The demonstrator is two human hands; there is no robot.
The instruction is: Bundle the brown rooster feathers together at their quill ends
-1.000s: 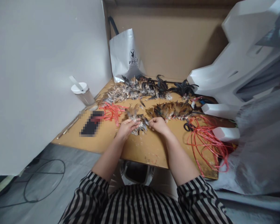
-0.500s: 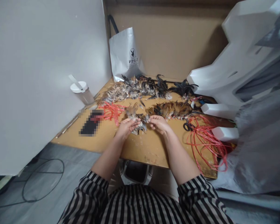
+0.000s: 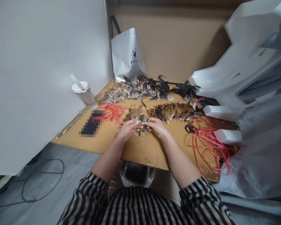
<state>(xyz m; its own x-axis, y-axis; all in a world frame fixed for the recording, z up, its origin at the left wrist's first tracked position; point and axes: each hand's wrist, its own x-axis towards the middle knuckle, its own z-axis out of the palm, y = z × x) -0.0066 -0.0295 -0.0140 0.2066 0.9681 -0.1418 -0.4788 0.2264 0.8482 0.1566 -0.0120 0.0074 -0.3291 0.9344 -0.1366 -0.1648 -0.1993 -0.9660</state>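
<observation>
My left hand (image 3: pixel 130 129) is closed in a pinch on a bunch of brown and grey feathers (image 3: pixel 135 113) over the table's front half. Close beside it, my right hand (image 3: pixel 155 126) pinches feathers at its fingertips, nearly touching the left fingers. The exact grip points are partly covered by the fingers. Just behind lies a row of brown and black feathers (image 3: pixel 172 112), running to the right. A longer pile of speckled, brown and black feathers (image 3: pixel 138 89) stretches across the back of the table.
Red plastic strips (image 3: pixel 207 145) hang at the table's right edge near black-handled scissors (image 3: pixel 190 127). More red strips (image 3: pixel 112 110) lie at left by a blurred dark object (image 3: pixel 91 124). A lidded cup (image 3: pixel 85 93), silver bag (image 3: pixel 126 56) and white foam pieces (image 3: pixel 227 136) stand around.
My right hand has moved left, bringing its fingertips up to the left hand's. The left hand has barely shifted. The view has tilted very slightly.
</observation>
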